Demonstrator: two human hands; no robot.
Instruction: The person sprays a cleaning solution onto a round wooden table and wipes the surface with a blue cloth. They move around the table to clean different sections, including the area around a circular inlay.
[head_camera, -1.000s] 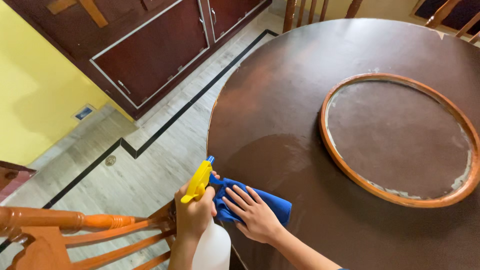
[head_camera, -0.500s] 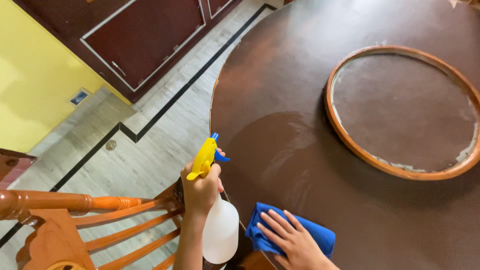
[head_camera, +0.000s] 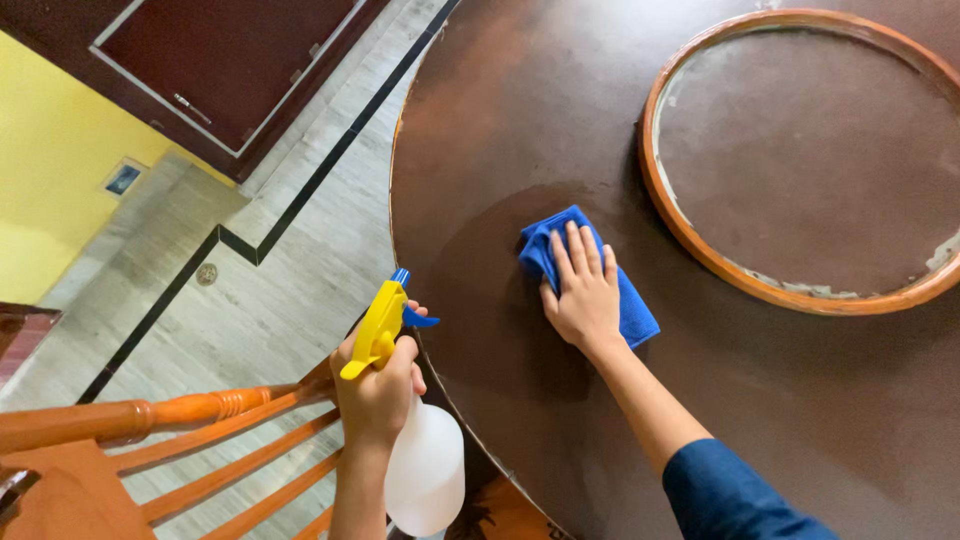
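Right hand flat on a blue cloth, fingers spread open and pressing it down on the round brown table. Cloth folded, lying on the table top a little in from the near edge, just beside the orange ring set in the middle of the table. Cloth and ring close but apart. A darker, wet-looking patch on the table around the cloth and toward the edge.

Left hand shut tight around the neck of a spray bottle. Bottle white and see-through at the bottom, with a yellow top and a small blue tip. One finger by the blue trigger; cannot tell if squeezing. Bottle held up in the air beside the table edge, tilted, nozzle aimed at the table. Not touching the table.

Blue sleeve on the right arm, at the bottom of the view.

Orange wooden chair at the lower left, its back rail and slats below the left hand. Grey floor with a black stripe under it all. Dark red cupboard at the top left, next to a yellow wall.
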